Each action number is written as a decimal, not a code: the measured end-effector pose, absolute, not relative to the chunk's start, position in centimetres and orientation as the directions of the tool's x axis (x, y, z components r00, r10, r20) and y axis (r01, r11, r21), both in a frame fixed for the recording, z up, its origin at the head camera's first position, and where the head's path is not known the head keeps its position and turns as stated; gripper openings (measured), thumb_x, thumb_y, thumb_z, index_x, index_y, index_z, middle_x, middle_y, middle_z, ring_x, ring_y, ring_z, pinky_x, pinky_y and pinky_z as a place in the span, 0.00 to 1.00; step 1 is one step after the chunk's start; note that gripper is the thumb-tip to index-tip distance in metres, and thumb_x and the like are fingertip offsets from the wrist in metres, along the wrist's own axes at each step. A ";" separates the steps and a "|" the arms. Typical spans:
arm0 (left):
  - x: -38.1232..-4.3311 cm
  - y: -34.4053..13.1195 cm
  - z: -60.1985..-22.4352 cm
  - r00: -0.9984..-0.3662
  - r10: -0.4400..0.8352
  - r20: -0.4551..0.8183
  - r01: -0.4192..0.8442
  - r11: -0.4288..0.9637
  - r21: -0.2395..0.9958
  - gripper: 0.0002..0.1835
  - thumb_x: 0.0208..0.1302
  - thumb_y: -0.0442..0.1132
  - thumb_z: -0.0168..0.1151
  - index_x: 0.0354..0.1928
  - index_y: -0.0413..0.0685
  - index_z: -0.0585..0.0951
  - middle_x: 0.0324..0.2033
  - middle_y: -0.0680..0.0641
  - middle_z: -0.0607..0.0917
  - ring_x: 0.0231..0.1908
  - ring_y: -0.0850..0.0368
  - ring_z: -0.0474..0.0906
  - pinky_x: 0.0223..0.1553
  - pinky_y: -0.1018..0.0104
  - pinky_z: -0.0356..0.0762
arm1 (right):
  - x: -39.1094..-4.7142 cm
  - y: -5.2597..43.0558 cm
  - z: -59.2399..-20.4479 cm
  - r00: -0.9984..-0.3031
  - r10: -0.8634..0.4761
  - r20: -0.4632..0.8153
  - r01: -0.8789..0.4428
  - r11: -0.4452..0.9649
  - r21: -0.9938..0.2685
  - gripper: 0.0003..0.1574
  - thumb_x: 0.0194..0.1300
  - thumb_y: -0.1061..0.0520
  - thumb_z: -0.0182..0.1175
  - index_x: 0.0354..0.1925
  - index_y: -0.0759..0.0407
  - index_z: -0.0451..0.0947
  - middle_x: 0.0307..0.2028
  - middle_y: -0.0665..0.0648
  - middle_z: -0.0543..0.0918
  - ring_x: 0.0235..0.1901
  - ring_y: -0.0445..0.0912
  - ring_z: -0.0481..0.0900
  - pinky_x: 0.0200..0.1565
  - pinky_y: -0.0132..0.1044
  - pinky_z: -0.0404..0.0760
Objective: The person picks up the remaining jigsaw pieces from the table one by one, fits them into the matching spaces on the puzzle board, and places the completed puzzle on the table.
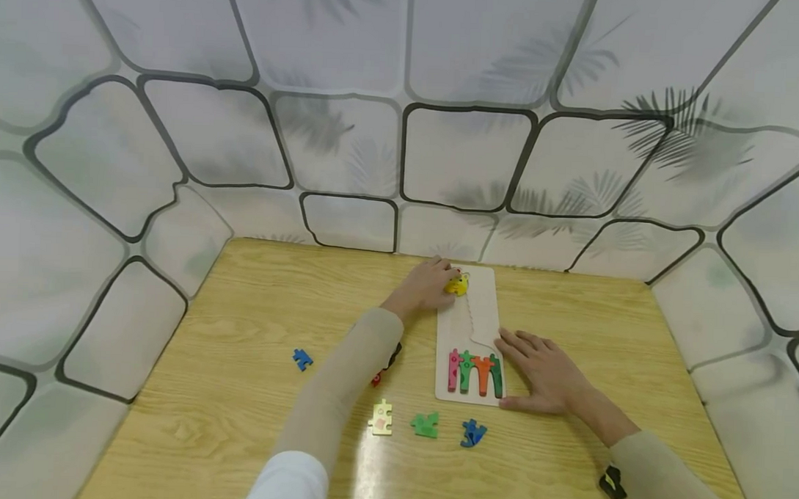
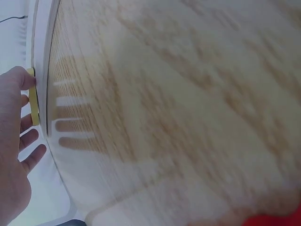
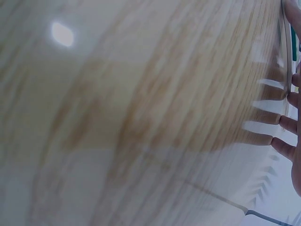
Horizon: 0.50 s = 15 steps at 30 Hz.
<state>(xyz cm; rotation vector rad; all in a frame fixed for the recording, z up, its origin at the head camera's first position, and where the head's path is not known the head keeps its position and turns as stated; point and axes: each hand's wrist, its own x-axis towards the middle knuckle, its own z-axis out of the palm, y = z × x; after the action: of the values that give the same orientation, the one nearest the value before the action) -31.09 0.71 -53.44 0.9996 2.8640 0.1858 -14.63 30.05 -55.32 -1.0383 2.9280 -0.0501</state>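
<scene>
A: Poses first, quick.

B: Left hand reached far over the bench, its thumb and fingers bent about a yellow piece. Right hand lay low, fingers spread, thumb out to one side, along the right edge of a white board.

A: Grip state?

B: The left hand's was narrow, pinching the yellow piece. The right's was wide, fingertips and thumb just touching the white board's edge.

A: Materials, shapes?

B: Bench was wood-grained and glossy, with reflections. White board was a flat rectangle with a thin wavy line. A pink piece, green piece, orange piece and dark green piece stood in a row at its near end, with jigsaw tabs.

A: Yellow piece versus grip?

B: Between left thumb and fingers, at the white board's far end, well apart from the right hand.

A: Loose ones?

B: Pale yellow piece, light green piece and dark blue piece lay nearer the person; a blue piece lay left of the left sleeve.
</scene>
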 end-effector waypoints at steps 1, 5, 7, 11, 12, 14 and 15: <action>-31.1 0.8 -53.4 -0.781 0.622 -0.056 0.610 0.779 0.146 0.31 0.72 0.50 0.55 0.76 0.57 0.73 0.66 0.48 0.78 0.63 0.52 0.72 0.69 0.58 0.74 | -14.6 30.1 -55.3 -0.776 -0.630 -0.022 -0.629 0.776 -0.040 0.70 0.57 0.11 0.57 0.82 0.51 0.59 0.82 0.57 0.62 0.78 0.62 0.66 0.72 0.65 0.71; -31.1 0.9 -53.4 -0.787 0.615 -0.051 0.604 0.784 0.145 0.31 0.73 0.50 0.55 0.76 0.57 0.73 0.66 0.47 0.78 0.63 0.52 0.73 0.69 0.57 0.75 | -14.7 30.1 -55.4 -0.774 -0.633 -0.013 -0.632 0.774 -0.038 0.70 0.57 0.11 0.57 0.82 0.50 0.59 0.82 0.57 0.62 0.77 0.62 0.66 0.71 0.65 0.71; -31.1 0.9 -53.3 -0.787 0.615 -0.048 0.603 0.784 0.148 0.30 0.73 0.49 0.55 0.75 0.56 0.73 0.65 0.47 0.78 0.61 0.52 0.73 0.67 0.57 0.76 | -14.7 30.2 -55.5 -0.772 -0.635 -0.009 -0.635 0.772 -0.036 0.70 0.57 0.11 0.57 0.82 0.50 0.60 0.82 0.57 0.62 0.77 0.62 0.66 0.71 0.65 0.72; -31.1 0.9 -53.3 -0.789 0.612 -0.047 0.601 0.786 0.147 0.29 0.72 0.49 0.55 0.74 0.56 0.74 0.65 0.47 0.79 0.60 0.52 0.74 0.64 0.57 0.77 | -14.7 30.2 -55.6 -0.770 -0.639 -0.004 -0.638 0.769 -0.032 0.70 0.57 0.11 0.57 0.82 0.50 0.60 0.82 0.57 0.62 0.77 0.61 0.66 0.71 0.65 0.72; -31.1 0.9 -53.3 -0.789 0.612 -0.047 0.601 0.786 0.147 0.29 0.72 0.49 0.55 0.74 0.56 0.75 0.65 0.47 0.79 0.60 0.52 0.74 0.65 0.58 0.77 | -14.7 30.2 -55.6 -0.769 -0.639 -0.004 -0.639 0.769 -0.032 0.70 0.57 0.11 0.57 0.82 0.50 0.59 0.82 0.57 0.62 0.77 0.61 0.66 0.71 0.65 0.72; -31.2 0.9 -53.3 -0.790 0.612 -0.043 0.601 0.786 0.146 0.29 0.72 0.49 0.54 0.74 0.56 0.75 0.65 0.47 0.79 0.60 0.52 0.74 0.65 0.58 0.77 | -14.7 30.2 -55.5 -0.768 -0.641 -0.003 -0.640 0.768 -0.027 0.70 0.57 0.11 0.57 0.82 0.50 0.59 0.82 0.56 0.62 0.77 0.61 0.67 0.71 0.65 0.72; -31.2 0.9 -53.3 -0.790 0.612 -0.042 0.601 0.786 0.147 0.29 0.73 0.49 0.55 0.74 0.56 0.75 0.65 0.47 0.79 0.61 0.52 0.74 0.65 0.58 0.77 | -14.7 30.2 -55.5 -0.768 -0.641 -0.003 -0.640 0.768 -0.026 0.70 0.57 0.11 0.57 0.82 0.50 0.59 0.82 0.56 0.63 0.77 0.61 0.67 0.70 0.65 0.72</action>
<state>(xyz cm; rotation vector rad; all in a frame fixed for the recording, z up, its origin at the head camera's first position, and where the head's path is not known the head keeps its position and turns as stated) -31.18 0.93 -53.35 0.9824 2.8854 0.1930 -14.73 30.19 -55.50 -1.0661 2.9423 -0.0366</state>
